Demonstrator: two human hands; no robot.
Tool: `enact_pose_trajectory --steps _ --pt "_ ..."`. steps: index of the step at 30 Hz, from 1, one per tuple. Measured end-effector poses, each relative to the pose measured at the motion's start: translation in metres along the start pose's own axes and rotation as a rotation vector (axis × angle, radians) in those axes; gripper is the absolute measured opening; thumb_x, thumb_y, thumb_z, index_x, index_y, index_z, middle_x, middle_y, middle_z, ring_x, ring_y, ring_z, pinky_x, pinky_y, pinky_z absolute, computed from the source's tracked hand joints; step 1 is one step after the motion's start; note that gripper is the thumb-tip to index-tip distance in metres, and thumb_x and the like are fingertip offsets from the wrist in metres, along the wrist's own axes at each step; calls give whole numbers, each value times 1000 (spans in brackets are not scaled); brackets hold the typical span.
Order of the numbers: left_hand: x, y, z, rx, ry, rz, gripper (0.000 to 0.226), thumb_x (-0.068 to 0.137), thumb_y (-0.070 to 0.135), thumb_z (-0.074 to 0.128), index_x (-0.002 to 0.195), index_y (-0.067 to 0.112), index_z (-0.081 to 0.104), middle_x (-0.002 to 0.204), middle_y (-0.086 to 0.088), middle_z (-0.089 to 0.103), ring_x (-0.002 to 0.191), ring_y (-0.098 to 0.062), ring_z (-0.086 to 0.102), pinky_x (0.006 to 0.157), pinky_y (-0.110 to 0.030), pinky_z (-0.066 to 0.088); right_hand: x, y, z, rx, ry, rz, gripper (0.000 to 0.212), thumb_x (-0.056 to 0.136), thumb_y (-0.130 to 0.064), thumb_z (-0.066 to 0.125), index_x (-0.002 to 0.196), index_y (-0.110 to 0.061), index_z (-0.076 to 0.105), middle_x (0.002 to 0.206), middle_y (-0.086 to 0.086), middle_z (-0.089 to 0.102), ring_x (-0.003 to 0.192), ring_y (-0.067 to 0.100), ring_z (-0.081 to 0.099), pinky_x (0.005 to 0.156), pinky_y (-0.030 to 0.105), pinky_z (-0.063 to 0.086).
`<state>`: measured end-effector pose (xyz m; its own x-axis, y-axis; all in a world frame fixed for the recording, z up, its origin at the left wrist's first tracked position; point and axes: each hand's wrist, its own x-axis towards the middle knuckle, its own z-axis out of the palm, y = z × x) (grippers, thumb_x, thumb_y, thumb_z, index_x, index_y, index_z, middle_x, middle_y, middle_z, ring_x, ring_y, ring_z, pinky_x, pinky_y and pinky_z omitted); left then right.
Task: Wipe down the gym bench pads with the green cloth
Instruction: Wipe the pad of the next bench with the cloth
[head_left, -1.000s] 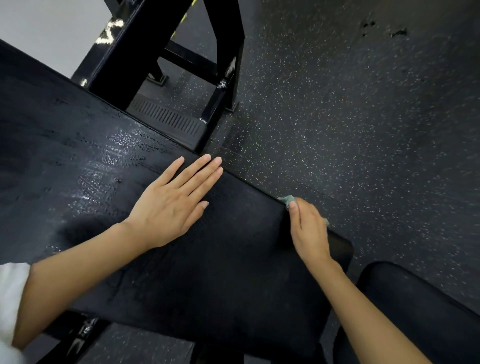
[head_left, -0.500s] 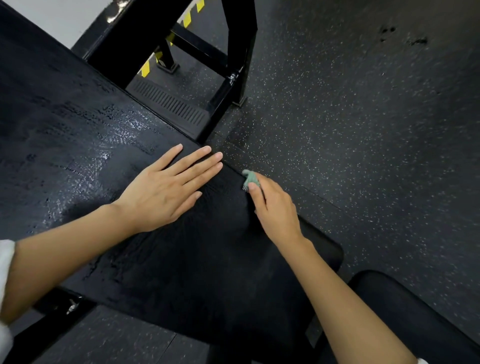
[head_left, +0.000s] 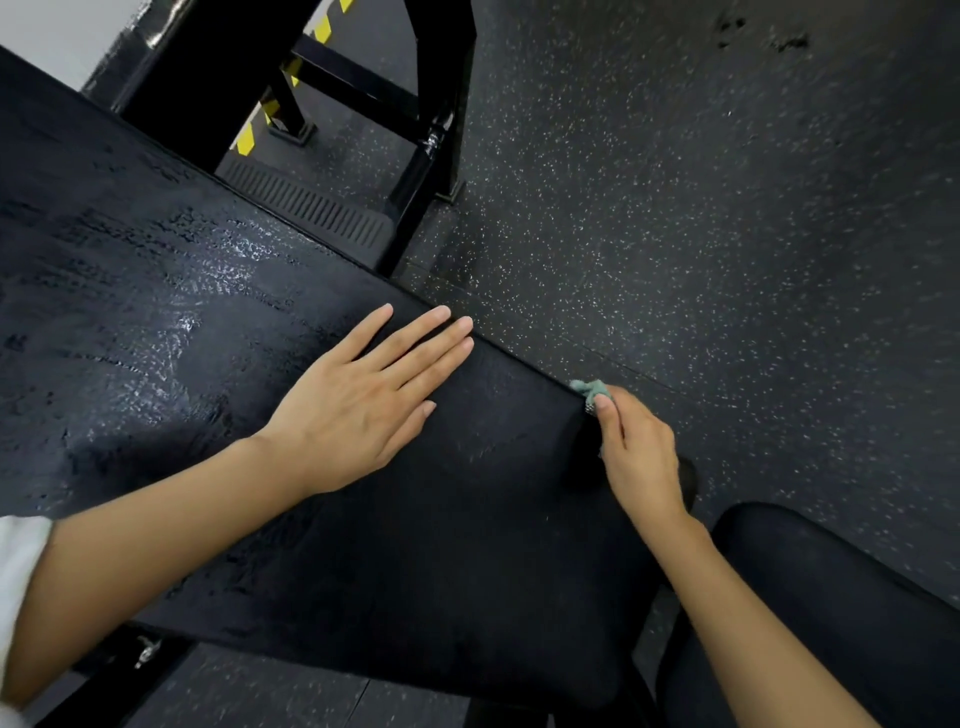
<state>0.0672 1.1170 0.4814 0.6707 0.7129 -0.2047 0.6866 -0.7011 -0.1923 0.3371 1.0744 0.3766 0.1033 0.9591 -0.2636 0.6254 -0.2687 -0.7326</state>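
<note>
A: State of right grip (head_left: 636, 457)?
B: Curled; cloth (head_left: 592, 389) pinched, bunched against the far edge of the pad (head_left: 467, 571), presumably so the rim is wiped.
A: And left grip (head_left: 363, 410)?
B: Spread flat, pressed on the pad top; bracing is presumed.

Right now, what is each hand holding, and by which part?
The right hand grips the bunched green cloth, mostly hidden in its grip. The left hand lies flat on the black bench pad, empty.

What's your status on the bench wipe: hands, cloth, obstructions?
Left hand flat on bench pad, open. Right hand grips green cloth against pad's far edge. Nothing seen blocking that edge.
</note>
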Motion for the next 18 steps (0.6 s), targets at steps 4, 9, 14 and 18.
enact_pose_trajectory --steps 4,9,14,18 --pt "2 3 0 -10 2 24 59 101 34 20 155 9 17 163 -5 11 151 -22 10 119 -49 18 12 -39 18 22 39 -12 33 104 -29 37 95 -12 64 83 -3 64 80 20 59 67 32 35" --pt "4 3 0 -8 -4 40 60 101 34 20 155 9 16 163 -6 10 151 -22 9 119 -49 19 24 -87 32 80 39 -94 32 104 -31 38 105 -17 67 96 -1 71 88 19 63 77 36 44" --pt "5 4 1 -7 -7 50 60 101 35 21 155 8 16 163 -6 11 151 -22 10 120 -48 17 26 -93 34 116 -25 -217 36 102 -36 36 123 -26 63 122 -13 65 112 8 58 90 28 45" --pt "6 6 -1 1 -18 40 60 100 34 22 154 8 19 163 -6 13 151 -22 12 119 -49 18 22 -54 21 95 -87 -196 33 103 -35 39 127 -28 60 121 -15 63 114 7 54 90 29 44"
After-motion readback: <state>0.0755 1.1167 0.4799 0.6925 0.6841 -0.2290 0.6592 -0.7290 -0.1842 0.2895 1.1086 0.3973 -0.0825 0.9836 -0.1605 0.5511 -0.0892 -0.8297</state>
